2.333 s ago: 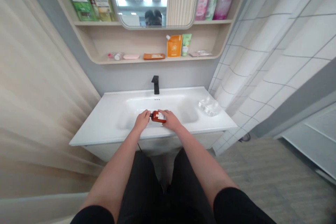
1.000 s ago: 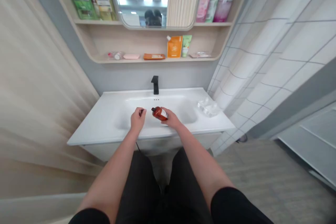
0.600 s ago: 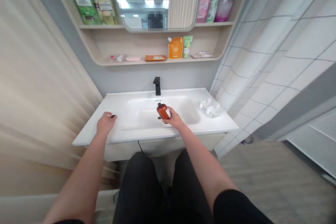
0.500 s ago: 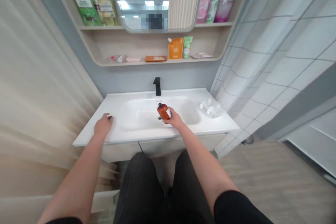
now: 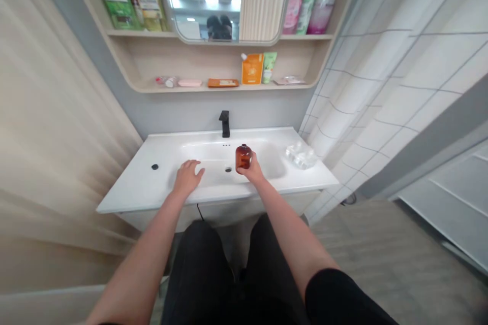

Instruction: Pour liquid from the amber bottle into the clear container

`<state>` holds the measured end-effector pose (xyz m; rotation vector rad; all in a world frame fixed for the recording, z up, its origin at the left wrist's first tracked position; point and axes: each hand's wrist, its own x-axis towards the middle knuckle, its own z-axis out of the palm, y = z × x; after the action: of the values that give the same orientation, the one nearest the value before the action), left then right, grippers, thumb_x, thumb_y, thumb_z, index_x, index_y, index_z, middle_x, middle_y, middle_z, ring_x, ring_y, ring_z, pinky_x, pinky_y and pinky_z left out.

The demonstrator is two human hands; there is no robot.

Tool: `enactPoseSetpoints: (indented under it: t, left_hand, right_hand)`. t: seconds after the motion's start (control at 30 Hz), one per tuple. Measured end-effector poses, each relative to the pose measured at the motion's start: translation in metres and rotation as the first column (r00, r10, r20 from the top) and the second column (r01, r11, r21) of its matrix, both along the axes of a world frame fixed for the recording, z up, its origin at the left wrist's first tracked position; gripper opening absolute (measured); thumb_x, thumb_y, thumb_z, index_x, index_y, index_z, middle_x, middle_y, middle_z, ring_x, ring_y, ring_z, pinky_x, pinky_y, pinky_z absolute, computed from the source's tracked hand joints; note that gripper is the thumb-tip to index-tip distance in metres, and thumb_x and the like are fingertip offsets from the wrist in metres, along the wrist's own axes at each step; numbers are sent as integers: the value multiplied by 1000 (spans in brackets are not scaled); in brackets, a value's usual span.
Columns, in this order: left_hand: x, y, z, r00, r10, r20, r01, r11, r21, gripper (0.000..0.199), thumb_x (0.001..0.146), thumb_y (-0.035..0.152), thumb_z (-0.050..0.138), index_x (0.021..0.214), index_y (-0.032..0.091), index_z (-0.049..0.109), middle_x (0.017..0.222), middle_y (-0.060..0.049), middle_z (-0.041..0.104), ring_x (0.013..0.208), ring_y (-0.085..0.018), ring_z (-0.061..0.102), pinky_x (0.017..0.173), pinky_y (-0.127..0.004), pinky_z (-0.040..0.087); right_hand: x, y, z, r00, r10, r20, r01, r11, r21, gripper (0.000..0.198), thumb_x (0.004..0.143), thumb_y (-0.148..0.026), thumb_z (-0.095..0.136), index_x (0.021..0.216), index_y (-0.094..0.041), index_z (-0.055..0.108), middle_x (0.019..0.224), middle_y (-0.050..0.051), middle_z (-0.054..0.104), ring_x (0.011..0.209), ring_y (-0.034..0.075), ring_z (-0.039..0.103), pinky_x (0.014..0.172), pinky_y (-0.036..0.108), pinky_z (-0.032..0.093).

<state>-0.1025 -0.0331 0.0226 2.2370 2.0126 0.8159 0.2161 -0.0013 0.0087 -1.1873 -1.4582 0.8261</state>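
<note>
An amber bottle [image 5: 243,157] stands nearly upright in my right hand [image 5: 254,171], held above the white sink basin [image 5: 269,157]. Its short neck points up and appears uncapped. My left hand [image 5: 188,176] is over the left side of the basin, fingers apart and holding nothing. A small black cap [image 5: 154,166] lies on the left part of the white countertop [image 5: 133,183]. The dark drain hole [image 5: 228,169] shows between my hands.
A black faucet [image 5: 225,124] rises behind the basin. Clear plastic containers [image 5: 301,155] sit on the right counter. Above, a shelf [image 5: 183,89] carries an orange pouch [image 5: 252,68], a green tube [image 5: 269,67] and a pink case [image 5: 189,83]. A curtain [image 5: 57,111] hangs on the left.
My left hand has let go of the black cap, leaving it on the counter, and moved right to the basin. The bottle has turned from tilted to nearly upright in my right hand.
</note>
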Motion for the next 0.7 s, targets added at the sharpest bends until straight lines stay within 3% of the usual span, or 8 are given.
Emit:
enactPoseSetpoints:
  t: [0.13,0.23,0.37,0.47,0.57,0.7]
  left_hand:
    - [35,-3,-14,995,-67,-76,55,987,-149,46,105,44,59,142,19,71,153,-19,68,150,-40,55,125,-53,44]
    - [35,-3,-19,983,-100,-152,74,983,-170,49,106,47,57,142,18,72,151,-20,69,149,-40,56,125,-52,43]
    - [32,0,-20,975,-146,-169,113,976,-188,46,106,46,55,136,17,75,142,-21,74,140,-38,62,121,-49,46]
    - [34,2,-20,976,-125,-178,85,973,-217,44,105,48,56,129,19,78,134,-20,77,135,-38,65,116,-47,49]
    - [36,3,-21,968,-109,-225,53,970,-239,44,105,49,53,123,19,80,125,-20,79,130,-38,67,111,-47,51]
    - [35,1,-21,966,-101,-237,42,970,-240,43,105,47,50,117,21,82,120,-19,81,125,-37,69,109,-46,53]
  right_hand:
    - [21,-13,14,977,-214,5,213,975,57,91,63,-45,89,141,-21,49,137,14,65,115,33,67,104,50,58]
    - [75,-33,25,926,-372,60,366,926,93,88,67,-56,88,140,-21,52,134,16,68,112,34,67,101,51,58]
    - [174,-67,26,782,-603,157,583,797,158,92,66,-61,86,142,-22,53,137,16,68,114,34,68,97,49,58]
    - [233,-85,19,662,-718,214,709,693,131,93,62,-62,86,140,-24,55,134,13,70,112,34,70,99,49,56]
    - [260,-85,12,597,-752,280,773,633,52,90,58,-61,87,134,-24,57,123,12,73,102,33,72,94,47,57]
    - [264,-70,6,589,-756,286,776,628,63,95,55,-59,88,136,-21,55,120,12,72,96,31,71,90,45,58]
